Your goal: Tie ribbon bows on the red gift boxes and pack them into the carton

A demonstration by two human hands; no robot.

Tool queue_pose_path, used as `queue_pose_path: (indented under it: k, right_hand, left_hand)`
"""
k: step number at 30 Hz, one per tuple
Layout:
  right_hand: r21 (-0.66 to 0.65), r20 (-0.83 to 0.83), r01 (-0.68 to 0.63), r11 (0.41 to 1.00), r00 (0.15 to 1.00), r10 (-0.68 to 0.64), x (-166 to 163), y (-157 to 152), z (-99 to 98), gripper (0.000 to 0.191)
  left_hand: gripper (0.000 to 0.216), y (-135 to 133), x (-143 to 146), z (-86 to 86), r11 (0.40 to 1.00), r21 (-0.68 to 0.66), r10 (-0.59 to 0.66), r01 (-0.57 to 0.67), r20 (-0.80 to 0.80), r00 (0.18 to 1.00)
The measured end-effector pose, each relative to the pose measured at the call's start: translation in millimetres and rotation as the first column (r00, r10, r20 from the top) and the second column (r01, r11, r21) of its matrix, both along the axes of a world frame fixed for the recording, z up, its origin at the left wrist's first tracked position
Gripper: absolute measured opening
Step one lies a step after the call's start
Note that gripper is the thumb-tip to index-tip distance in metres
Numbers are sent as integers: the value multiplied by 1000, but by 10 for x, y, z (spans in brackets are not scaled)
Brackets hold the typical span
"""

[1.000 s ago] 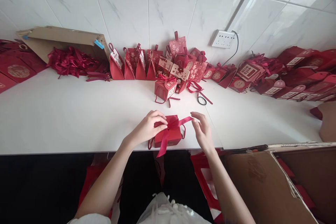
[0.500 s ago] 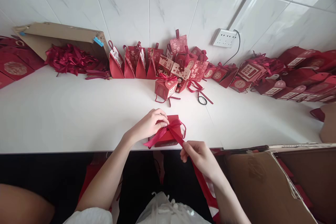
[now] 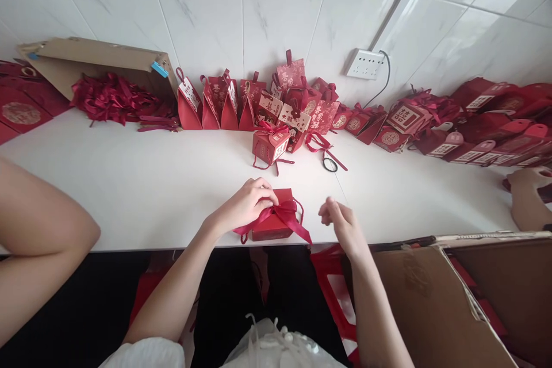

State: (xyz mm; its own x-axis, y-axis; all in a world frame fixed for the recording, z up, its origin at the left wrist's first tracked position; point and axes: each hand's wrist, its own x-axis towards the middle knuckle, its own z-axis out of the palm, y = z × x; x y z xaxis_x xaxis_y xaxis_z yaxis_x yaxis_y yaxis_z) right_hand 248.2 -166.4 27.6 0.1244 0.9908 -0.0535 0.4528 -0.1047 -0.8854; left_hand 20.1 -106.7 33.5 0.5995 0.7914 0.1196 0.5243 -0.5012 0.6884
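Note:
A small red gift box (image 3: 271, 234) lies near the table's front edge, with a shiny red ribbon (image 3: 290, 215) tied in a bow across its top. My left hand (image 3: 254, 201) pinches the bow at its left side, fingertips pressed on the knot area. One ribbon tail points left from under that hand; the other hangs loose over the box's front right corner. A twisted cord handle (image 3: 301, 211) shows on the right of the box. Apart from the box, to its right, my right hand (image 3: 340, 218) hovers with fingers curled together and nothing visible in them.
Behind stand a finished bowed box (image 3: 271, 145), a black ring (image 3: 330, 164) and several red boxes (image 3: 233, 103). A cardboard box (image 3: 103, 49) holds ribbons at the left. Another person's arm (image 3: 47, 224) intrudes at left, another hand (image 3: 530, 178) at right. A carton (image 3: 414, 293) stands front right.
My right hand has let go of the ribbon tail and moved up and right. My left hand stays on the bow. A person's arm at left has risen onto the table; a hand appears at right.

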Motion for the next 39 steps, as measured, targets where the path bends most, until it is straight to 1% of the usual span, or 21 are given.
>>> queue_pose_path:
  k: [1,4,6,7,8,9,10,11,12,13,14,16,18,21,23,26,29,32,36,39]
  right_hand:
    - [9,29,9,1000,1000,-9,-58,63,13,54]
    - [-35,79,-95,995,992,97,-296,210,-20,51]
    - [-23,59,-121,992,991,122,-407,260,-90,49]
    - [-5,31,-125,992,992,125,-434,270,-131,47]
    - [13,-8,-130,991,992,130,-442,273,-173,46]
    - [27,-53,-136,990,989,137,-436,271,-213,44]
    - [38,-100,-143,989,984,146,-423,264,-247,43]
    - [45,-142,-146,988,978,150,-406,255,-275,43]
    - [49,-174,-140,989,974,147,-391,245,-294,42]
    - [53,-193,-129,990,972,137,-381,236,-306,42]
    - [58,-200,-114,992,972,124,-376,227,-310,42]
    - [67,-195,-93,993,975,104,-380,216,-306,41]
    - [74,-185,-84,994,978,97,-391,209,-299,40]
    - [91,-164,-83,992,982,97,-394,198,-302,38]
    - [104,-153,-81,991,983,96,-388,186,-310,38]
    - [104,-163,-77,992,982,93,-380,166,-316,38]
    - [96,-196,-79,992,976,97,-386,164,-312,38]
    - [58,-297,-101,993,948,114,-398,182,-315,40]
    - [-6,-505,-152,988,854,128,-406,211,-370,43]
    - [-9,-601,-159,987,790,122,-423,222,-451,42]
  left_hand:
    - [24,3,2,3,1000,4,3,-3,-2,1000]
    - [27,5,5,1,1000,15,13,-13,2,1000]
    - [27,-14,0,-36,999,29,17,-19,40,999]
    - [26,-33,-5,-71,998,49,46,-50,85,995]
    - [24,-59,-12,-115,989,78,110,-123,150,982]
    - [21,-92,-20,-166,966,97,211,-239,232,949]
    - [19,-131,-28,-217,923,87,331,-374,314,890]
    - [16,-173,-36,-262,868,44,445,-494,373,814]
    - [15,-215,-42,-294,819,-24,534,-573,396,747]
    - [17,-253,-45,-311,790,-98,590,-605,386,709]
    - [21,-284,-46,-309,784,-167,614,-598,357,704]
    - [30,-315,-39,-260,802,-254,596,-540,292,748]
    - [35,-304,-27,-183,810,-298,575,-505,236,783]
    - [42,-257,-15,-97,793,-358,566,-493,133,813]
    - [46,-236,-13,-74,783,-370,566,-500,90,820]
    - [45,-241,-12,-66,790,-368,561,-491,107,821]
    - [36,-271,-5,-86,813,-374,536,-447,176,826]
    - [33,-309,23,-154,816,-362,551,-450,256,794]
    - [31,-372,96,-269,758,-366,646,-540,307,699]
    - [31,-413,161,-330,728,-410,680,-550,327,656]
